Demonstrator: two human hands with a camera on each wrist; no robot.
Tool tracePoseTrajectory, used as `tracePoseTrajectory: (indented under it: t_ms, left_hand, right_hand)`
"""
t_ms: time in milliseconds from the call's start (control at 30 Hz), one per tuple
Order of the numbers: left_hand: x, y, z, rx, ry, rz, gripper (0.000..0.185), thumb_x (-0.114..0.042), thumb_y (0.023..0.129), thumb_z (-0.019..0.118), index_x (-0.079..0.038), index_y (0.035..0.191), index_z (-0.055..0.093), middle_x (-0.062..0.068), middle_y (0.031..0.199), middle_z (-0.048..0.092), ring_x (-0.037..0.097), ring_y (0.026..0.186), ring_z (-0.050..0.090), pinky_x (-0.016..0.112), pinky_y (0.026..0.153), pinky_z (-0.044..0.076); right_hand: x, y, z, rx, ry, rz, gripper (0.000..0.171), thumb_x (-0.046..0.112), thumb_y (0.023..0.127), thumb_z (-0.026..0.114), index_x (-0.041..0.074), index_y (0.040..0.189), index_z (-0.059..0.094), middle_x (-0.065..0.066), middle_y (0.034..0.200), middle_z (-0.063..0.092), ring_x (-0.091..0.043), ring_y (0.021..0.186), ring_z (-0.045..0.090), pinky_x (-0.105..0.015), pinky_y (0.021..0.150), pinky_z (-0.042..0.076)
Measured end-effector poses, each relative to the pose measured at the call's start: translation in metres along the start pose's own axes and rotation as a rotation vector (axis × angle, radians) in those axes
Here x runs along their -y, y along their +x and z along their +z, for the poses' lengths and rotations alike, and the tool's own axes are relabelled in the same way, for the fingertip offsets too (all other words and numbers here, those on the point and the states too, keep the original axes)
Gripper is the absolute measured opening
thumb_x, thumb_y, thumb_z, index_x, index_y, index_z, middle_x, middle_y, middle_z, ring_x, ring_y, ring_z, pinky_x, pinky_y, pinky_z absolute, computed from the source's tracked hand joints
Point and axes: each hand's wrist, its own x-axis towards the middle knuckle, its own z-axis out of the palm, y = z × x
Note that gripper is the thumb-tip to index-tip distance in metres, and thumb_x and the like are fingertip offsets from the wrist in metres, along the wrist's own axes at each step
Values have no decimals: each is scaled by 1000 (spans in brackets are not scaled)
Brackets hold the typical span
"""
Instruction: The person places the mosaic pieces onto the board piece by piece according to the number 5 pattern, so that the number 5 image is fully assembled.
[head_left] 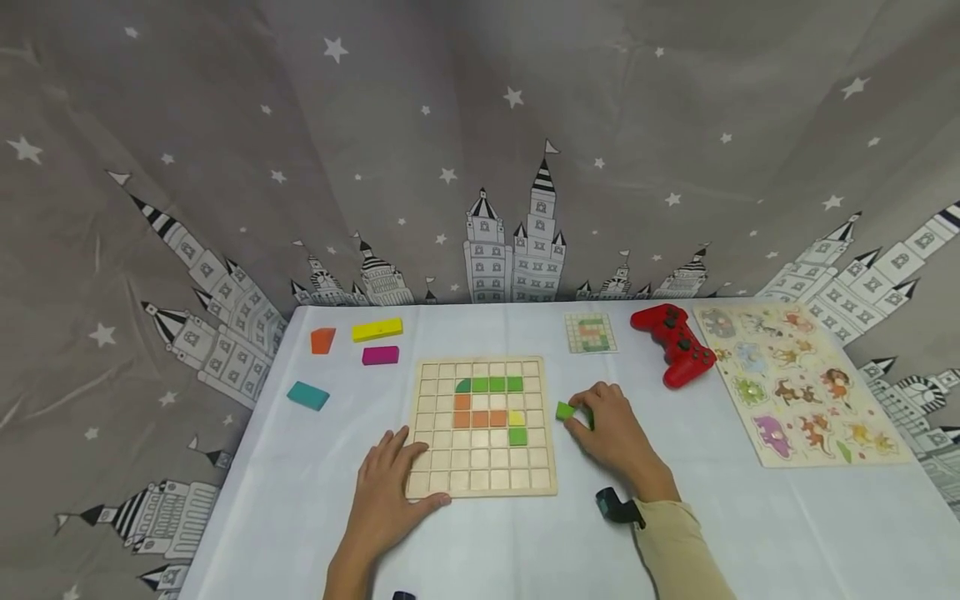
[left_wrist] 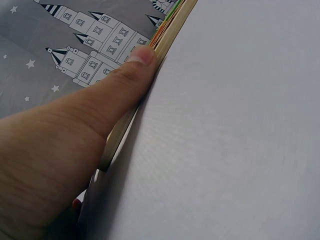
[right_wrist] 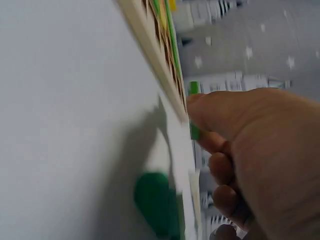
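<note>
Green tile (head_left: pixel 565 410) sits pinched at the fingers (head_left: pixel 581 417) of the right hand (head_left: pixel 615 433), held just off the right edge of the wooden grid board (head_left: pixel 480 479) on the white-covered table (head_left: pixel 315 500); the right wrist view shows a sliver of the same green tile (right_wrist: pixel 194 89) at the thumb tip, close against the board's rim. The left hand (head_left: pixel 390 492) lies flat with fingers straight over the board's near left corner, thumb along the front edge, and holds nothing; the left wrist view shows that thumb (left_wrist: pixel 125 80) pressed to the board's side. On the grid, a short top row of green tiles (head_left: pixel 495 384) with a darker curved corner piece, an orange column and row (head_left: pixel 480 418), a yellow piece (head_left: pixel 517 417) and another green square (head_left: pixel 517 436) are seated to the left of the right fingers, forming part of a figure; most cells below remain bare wood, so by appearances the pattern is roughly half built. Beyond the right fingers lie a pattern card (head_left: pixel 591 332), a red game controller (head_left: pixel 675 343) and an animal peg puzzle (head_left: pixel 795 379). Far beyond the left fingers rest orange (head_left: pixel 322 340), yellow (head_left: pixel 377 329), magenta (head_left: pixel 380 355) and teal (head_left: pixel 307 395) blocks.
</note>
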Motion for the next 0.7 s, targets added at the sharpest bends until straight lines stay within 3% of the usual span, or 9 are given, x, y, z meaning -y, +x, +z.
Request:
tracePoseTrajectory:
  t_ms: [333,500,700]
  left_hand:
    - [0,-1,1,-10,-3,7,88,-70,69,80,-20,137,57,15,163,37,41,154,23,64,122,19]
    - [0,-1,2,-18,-2,9,88,-70,69,81,-20,137,57,15,163,37,41,154,23,64,122,20]
    - [1,-2,3,-20,1,12,88,-70,69,81,-21,137,57,14,163,37,40,154,23,64,123,19]
  right_hand:
    - [39,-29,14,58,52,-237,25,32,85,83,18,104,73,9,96,58,-9,91,45,-31,81,49]
    - [47,-35,21,71,53,-282,23,33,86,82,20,103,73,11,94,57,-6,87,41,-25,76,44]
    - [48,-37,27,76,23,-269,23,35,87,81,21,104,73,11,94,56,-6,87,40,-26,77,43]
